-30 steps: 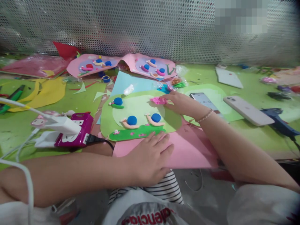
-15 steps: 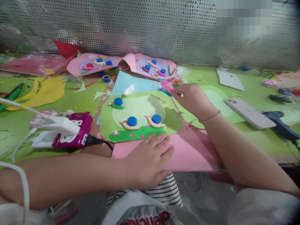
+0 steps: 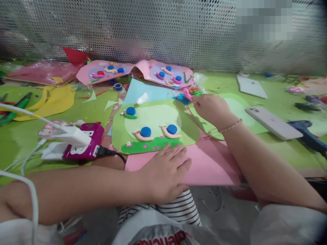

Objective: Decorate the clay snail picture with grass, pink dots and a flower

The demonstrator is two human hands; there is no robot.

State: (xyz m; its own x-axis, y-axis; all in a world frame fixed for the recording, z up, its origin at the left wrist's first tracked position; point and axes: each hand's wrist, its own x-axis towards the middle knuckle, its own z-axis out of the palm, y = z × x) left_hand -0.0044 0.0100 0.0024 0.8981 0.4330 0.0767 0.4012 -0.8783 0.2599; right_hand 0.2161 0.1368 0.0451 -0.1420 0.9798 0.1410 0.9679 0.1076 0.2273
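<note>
Fingers, left hand (image 3: 163, 173): slightly spread, laid flat at the near edge, tips reaching the green card. Fingers, right hand (image 3: 213, 110): curled together at the far right, tips hidden, so whether they pinch the pink lump cannot be told. Pink sheet (image 3: 212, 166): near, under the left hand; likely light and bendable, best steadied with a flat palm. Green card (image 3: 192, 132): centre, partly over the pink sheet; probably thin and easily creased, to be taken by its bare rim. Green strip (image 3: 150, 145): along the card's near edge; looks soft, liable to dent. Snail figures (image 3: 145, 132): three on the card, blue-shelled; seemingly light, thin necks fragile, shells the safer hold. Pink lump (image 3: 188, 95): beyond the card's far right corner, at the right fingertips; appears soft, perhaps tacky, wanting a light pinch at its edge.
</note>
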